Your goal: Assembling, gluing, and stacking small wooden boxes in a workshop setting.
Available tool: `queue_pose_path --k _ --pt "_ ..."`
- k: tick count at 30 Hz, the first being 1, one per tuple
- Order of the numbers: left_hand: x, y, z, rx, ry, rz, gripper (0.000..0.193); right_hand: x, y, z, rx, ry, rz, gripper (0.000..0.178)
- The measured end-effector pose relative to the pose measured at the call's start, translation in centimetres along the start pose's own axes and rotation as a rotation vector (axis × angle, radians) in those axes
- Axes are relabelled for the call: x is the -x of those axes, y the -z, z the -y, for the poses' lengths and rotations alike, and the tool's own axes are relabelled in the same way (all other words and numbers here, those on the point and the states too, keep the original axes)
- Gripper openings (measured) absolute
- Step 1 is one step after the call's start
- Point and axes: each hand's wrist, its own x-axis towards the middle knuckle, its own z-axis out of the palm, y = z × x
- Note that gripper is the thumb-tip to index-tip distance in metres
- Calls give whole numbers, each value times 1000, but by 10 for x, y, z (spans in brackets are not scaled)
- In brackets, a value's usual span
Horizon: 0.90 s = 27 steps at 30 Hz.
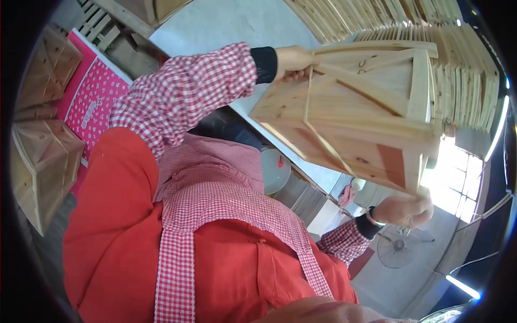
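Note:
Tilted in front of me is a pale wooden box [355, 124] with frame strips and a diagonal brace on one face. A thin light band [307, 102] runs across its sides. At the box's upper left edge, beside the band, my left hand [294, 62] is closed with the fingers curled on the wood. My right hand [404, 210] is at the lower right corner, fingers bent in and the tips against the box; part of that grip is hidden. Checked sleeve covers with dark cuffs are on both forearms.
Under and behind the box lies a white worktop [237, 27]. Rows of thin wooden panels [463, 81] stand at the far right. More wooden boxes [46, 167] are at the left, beside a pink patterned sheet [97, 89]. A white bucket [274, 171] and a fan [398, 246] are lower down.

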Motion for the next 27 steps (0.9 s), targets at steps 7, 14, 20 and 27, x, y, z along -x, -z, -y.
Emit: queue_pose_path --k 7,14,20,27 --pt "42 -7 -76 -184 -375 83 34 -6 14 19 62 -74 83 16" --pt "58 -46 -140 -422 -721 -305 32 -30 26 28 -29 -409 464 10" --pt "48 -116 -165 -154 -754 -207 30 -62 -7 -31 -365 -790 592 8" --pt "14 -114 -161 -452 -768 -383 29 -51 -119 -81 -607 -871 477 18"
